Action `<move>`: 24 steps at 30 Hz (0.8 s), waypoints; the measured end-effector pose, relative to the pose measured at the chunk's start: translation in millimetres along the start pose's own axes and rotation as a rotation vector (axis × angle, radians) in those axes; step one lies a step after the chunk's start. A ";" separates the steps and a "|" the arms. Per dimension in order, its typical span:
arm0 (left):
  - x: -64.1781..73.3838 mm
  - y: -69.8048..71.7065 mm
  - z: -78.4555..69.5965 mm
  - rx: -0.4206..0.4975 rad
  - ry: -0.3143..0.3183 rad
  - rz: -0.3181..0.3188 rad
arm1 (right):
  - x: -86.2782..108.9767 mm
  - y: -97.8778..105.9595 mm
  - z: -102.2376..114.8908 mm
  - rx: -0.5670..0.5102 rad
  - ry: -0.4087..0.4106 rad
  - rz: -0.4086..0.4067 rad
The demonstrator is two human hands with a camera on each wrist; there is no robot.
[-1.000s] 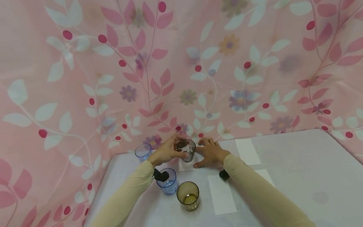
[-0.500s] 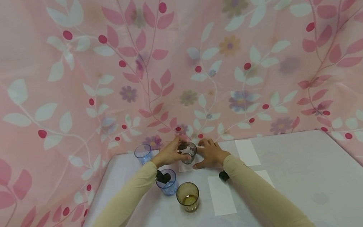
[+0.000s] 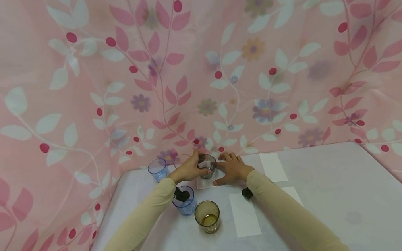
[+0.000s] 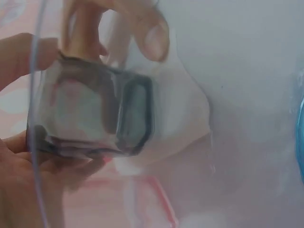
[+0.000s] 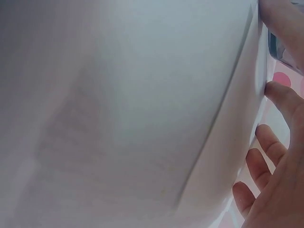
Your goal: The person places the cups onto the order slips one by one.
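Note:
In the head view my left hand grips a clear grey glass by its side, at the back of the table. The glass is over a white paper sheet. From the left wrist, the grey glass looks tilted sideways, its thick base turned right. My right hand is just right of the glass, fingers spread and thumb out towards it. Seen from the right wrist, its fingertips rest along the edge of white paper.
A pink-rimmed glass stands behind my left hand, beside a blue glass. Nearer are another blue glass under my left wrist and an amber glass. White sheets lie about my right forearm. A floral curtain borders the table.
My left hand has moved slightly right and down with the grey glass, uncovering more of the pink-rimmed glass. My right hand has stayed in place.

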State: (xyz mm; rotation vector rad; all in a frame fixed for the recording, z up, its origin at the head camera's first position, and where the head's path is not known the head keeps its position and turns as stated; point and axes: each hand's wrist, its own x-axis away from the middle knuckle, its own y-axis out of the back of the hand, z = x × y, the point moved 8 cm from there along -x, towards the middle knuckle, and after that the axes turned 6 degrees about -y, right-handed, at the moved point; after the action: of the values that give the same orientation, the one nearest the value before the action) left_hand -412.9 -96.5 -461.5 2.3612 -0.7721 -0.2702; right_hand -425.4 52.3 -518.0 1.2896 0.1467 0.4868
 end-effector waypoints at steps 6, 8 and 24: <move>2.2 6.1 1.9 -0.068 0.037 -0.032 | 1.1 4.6 1.7 0.000 -0.004 -0.002; 2.9 7.4 3.1 -0.085 0.044 -0.039 | 1.0 5.6 1.7 -0.001 -0.006 -0.005; 8.5 8.1 3.4 -0.173 0.066 -0.082 | 2.4 2.6 3.5 -0.015 0.019 -0.041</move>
State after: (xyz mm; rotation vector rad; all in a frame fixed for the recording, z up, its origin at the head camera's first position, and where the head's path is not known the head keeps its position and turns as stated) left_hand -411.0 -108.3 -459.1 2.2290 -0.5971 -0.2802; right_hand -422.7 50.7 -514.2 1.2657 0.1845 0.4646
